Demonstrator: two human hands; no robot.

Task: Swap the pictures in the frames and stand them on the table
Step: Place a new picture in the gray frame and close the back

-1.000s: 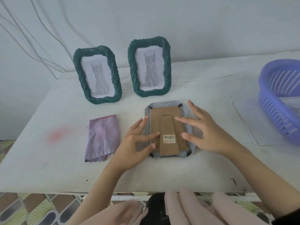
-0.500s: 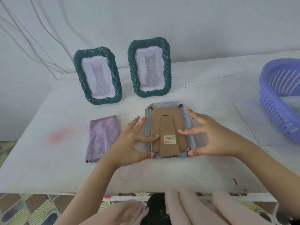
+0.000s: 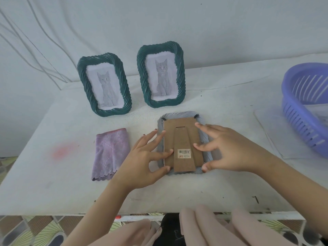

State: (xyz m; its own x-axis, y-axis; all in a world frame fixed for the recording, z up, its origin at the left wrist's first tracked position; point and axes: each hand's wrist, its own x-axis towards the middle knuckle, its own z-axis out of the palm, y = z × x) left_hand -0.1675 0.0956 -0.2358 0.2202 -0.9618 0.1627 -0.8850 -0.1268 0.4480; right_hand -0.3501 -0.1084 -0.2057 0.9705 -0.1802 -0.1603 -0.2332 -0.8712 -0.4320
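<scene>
A grey frame (image 3: 179, 115) lies face down in the middle of the white table (image 3: 71, 189); its brown cardboard back (image 3: 179, 125) with a barcode sticker faces up. My left hand (image 3: 142, 162) rests on the frame's left edge, fingertips on the back board. My right hand (image 3: 230, 148) spreads over the right edge, thumb at the lower right corner. Two dark green frames stand upright behind: the left green frame (image 3: 104, 84) and the right green frame (image 3: 161, 74), each showing a grey cat drawing.
A folded purple cloth (image 3: 111, 153) lies left of the grey frame. A purple plastic basket (image 3: 307, 103) stands at the right edge, with a clear sheet (image 3: 271, 132) beside it. A pink stain (image 3: 62, 150) marks the table at left.
My right hand has slid from flat on the back board to the frame's right edge, thumb dropping to the lower corner. My left hand has barely shifted.
</scene>
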